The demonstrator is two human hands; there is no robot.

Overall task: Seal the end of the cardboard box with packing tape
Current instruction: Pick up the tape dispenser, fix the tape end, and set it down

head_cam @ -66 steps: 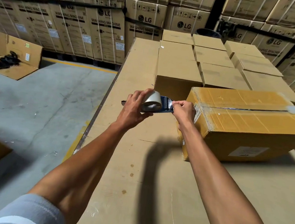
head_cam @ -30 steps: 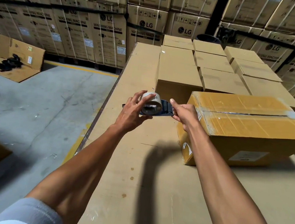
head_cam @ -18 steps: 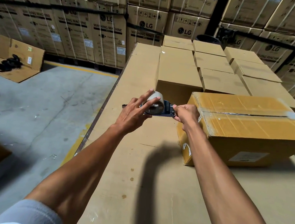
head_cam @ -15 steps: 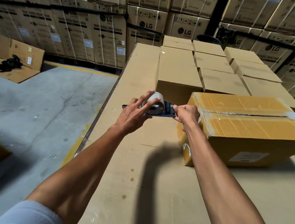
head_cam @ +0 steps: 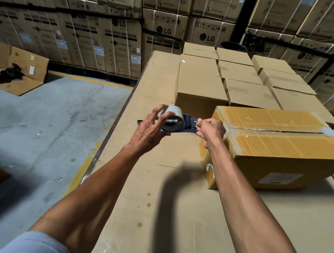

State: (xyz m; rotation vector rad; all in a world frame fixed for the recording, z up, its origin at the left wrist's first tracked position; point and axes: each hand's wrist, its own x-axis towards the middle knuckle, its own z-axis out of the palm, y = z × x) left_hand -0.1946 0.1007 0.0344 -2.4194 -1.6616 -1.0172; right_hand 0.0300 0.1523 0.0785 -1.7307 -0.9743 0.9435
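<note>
**Tape dispenser held beside the box end**

The left hand (head_cam: 148,130) holds a tape dispenser (head_cam: 179,123) in the air, above the cardboard-covered bench (head_cam: 154,216). Its grip is loose: the fingers (head_cam: 159,110) are spread and curve over the pale tape roll (head_cam: 173,117), while the thumb goes under the dark blue frame. The right hand (head_cam: 210,129) is just beside the front of the dispenser. Its grip is pressed together, pinching the free end of the clear tape (head_cam: 195,122) that comes from the roll.

The cardboard box (head_cam: 281,148) lies on the bench to the right of both hands. Its near left end is directly behind and under the right hand; I cannot tell if the hand touches the box. The top of the box already has shiny tape over it, with a dark seam line running along the middle. A white label (head_cam: 279,178) is on the side that faces the person.

Behind the box, more closed boxes (head_cam: 243,78) stand in rows on the bench. Tall cartons printed with "LG" and "WASHING MACHINE" (head_cam: 120,47) fill the back wall. To the left is the grey concrete floor (head_cam: 41,125).
</note>
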